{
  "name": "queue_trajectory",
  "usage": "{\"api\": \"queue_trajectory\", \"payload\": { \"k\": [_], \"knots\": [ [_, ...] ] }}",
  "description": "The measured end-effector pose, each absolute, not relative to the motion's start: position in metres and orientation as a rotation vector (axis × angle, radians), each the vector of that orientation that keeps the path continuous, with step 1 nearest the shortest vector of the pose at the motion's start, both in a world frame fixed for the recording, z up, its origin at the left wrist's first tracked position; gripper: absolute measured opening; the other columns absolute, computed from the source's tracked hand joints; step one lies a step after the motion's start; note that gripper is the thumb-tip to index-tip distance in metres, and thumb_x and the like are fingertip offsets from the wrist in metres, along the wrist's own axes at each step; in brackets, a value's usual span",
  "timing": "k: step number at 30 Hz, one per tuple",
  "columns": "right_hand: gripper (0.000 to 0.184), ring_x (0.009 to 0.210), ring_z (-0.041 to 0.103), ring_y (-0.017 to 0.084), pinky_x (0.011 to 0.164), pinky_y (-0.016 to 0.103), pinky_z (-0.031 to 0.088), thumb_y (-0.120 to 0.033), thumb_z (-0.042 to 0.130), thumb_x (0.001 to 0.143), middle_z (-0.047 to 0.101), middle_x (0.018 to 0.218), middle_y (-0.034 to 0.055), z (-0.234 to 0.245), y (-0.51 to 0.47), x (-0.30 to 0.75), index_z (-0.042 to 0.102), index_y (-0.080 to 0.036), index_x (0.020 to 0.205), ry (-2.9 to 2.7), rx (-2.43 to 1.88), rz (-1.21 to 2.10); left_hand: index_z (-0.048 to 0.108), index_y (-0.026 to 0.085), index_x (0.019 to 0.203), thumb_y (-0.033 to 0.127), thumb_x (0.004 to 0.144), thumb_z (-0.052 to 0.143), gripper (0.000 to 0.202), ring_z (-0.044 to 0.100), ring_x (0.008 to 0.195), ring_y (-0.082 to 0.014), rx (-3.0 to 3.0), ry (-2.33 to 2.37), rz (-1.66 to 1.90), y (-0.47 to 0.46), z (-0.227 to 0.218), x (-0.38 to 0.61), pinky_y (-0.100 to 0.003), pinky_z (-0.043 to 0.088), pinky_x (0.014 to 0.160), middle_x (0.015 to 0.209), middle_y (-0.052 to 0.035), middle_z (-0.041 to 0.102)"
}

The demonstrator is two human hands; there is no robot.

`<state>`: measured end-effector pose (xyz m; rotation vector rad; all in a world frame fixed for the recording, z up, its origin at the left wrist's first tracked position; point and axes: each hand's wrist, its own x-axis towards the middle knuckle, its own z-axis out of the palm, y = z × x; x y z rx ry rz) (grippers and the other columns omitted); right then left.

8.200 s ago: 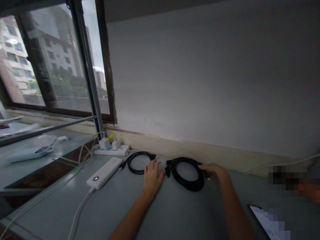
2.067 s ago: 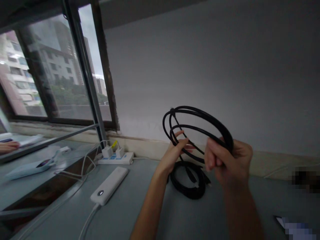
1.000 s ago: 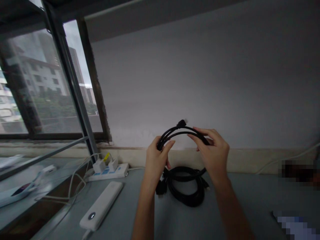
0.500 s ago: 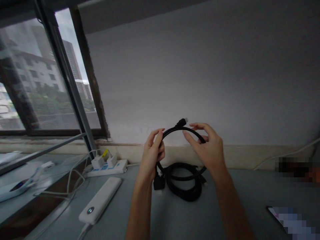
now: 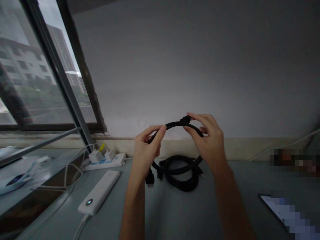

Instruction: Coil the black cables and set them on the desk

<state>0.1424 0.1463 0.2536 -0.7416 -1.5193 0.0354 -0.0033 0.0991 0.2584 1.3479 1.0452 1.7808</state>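
A black cable (image 5: pixel 175 124), looped into a ring, is held up above the desk between both my hands. My left hand (image 5: pixel 148 150) pinches the left side of the ring between thumb and fingers. My right hand (image 5: pixel 208 135) grips the right side, its index fingertip at the black plug (image 5: pixel 185 119) on top. Another black plug (image 5: pixel 150 177) hangs below my left hand. Behind and below the ring, a second coiled black cable (image 5: pixel 186 185) lies on the desk, partly covered by the held ring.
On the left of the desk (image 5: pixel 172 216) lies a white power bank (image 5: pixel 100 193) with a cable plugged in. Behind it is a white power strip (image 5: pixel 117 161) with chargers and loose white cords. A phone-like device (image 5: pixel 272 206), partly pixelated, lies at the right. A wall (image 5: pixel 200 66) rises behind.
My right index finger has come onto the upper plug, where a gap showed before. My left fingers have shifted up along the ring. The whole view has moved slightly.
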Motion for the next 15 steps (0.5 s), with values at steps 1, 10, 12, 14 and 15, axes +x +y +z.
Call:
{"api": "queue_trajectory", "payload": {
  "k": [1, 10, 12, 14, 15],
  "knots": [
    [0.027, 0.087, 0.059, 0.018, 0.059, 0.026, 0.048, -0.033, 0.063, 0.072, 0.062, 0.097, 0.0064, 0.254, 0.146, 0.143, 0.064, -0.021, 0.096, -1.506, -0.751, 0.037, 0.062, 0.016, 0.08, 0.049, 0.063, 0.067, 0.037, 0.025, 0.032, -0.0009, 1.351, 1.059, 1.802, 0.099, 0.258, -0.002, -0.011, 0.017, 0.031, 0.038, 0.0089, 0.031],
    [0.043, 0.031, 0.047, 0.008, 0.033, 0.019, 0.037, -0.055, 0.065, 0.061, 0.046, 0.035, -0.0053, 0.258, 0.137, 0.142, 0.047, -0.018, 0.047, -1.399, -0.943, 0.366, 0.063, 0.017, 0.073, 0.047, 0.066, 0.066, 0.031, 0.023, 0.034, -0.0002, 1.286, 1.083, 1.859, 0.107, 0.256, 0.0, -0.011, 0.016, 0.031, 0.039, 0.0085, 0.029],
    [0.043, 0.029, 0.047, 0.008, 0.031, 0.018, 0.037, -0.055, 0.065, 0.061, 0.045, 0.033, -0.0054, 0.259, 0.135, 0.142, 0.048, -0.018, 0.047, -1.433, -0.949, 0.442, 0.063, 0.017, 0.072, 0.046, 0.067, 0.065, 0.03, 0.023, 0.034, -0.0001, 1.301, 1.086, 1.851, 0.105, 0.256, -0.003, -0.011, 0.016, 0.031, 0.039, 0.0085, 0.028],
    [0.041, 0.027, 0.048, 0.009, 0.029, 0.018, 0.037, -0.054, 0.064, 0.063, 0.045, 0.031, -0.0056, 0.26, 0.131, 0.142, 0.052, -0.018, 0.05, -1.493, -0.951, 0.544, 0.063, 0.017, 0.071, 0.046, 0.067, 0.065, 0.03, 0.021, 0.034, 0.0002, 1.318, 1.087, 1.833, 0.104, 0.257, -0.007, -0.011, 0.015, 0.031, 0.04, 0.0085, 0.027],
    [0.04, 0.027, 0.048, 0.01, 0.028, 0.018, 0.037, -0.054, 0.063, 0.064, 0.045, 0.031, -0.0055, 0.261, 0.129, 0.142, 0.054, -0.017, 0.051, -1.526, -0.947, 0.59, 0.063, 0.016, 0.071, 0.046, 0.068, 0.065, 0.03, 0.021, 0.034, 0.0003, 1.327, 1.085, 1.817, 0.104, 0.257, -0.009, -0.012, 0.014, 0.032, 0.04, 0.0086, 0.027]
  ]
}}
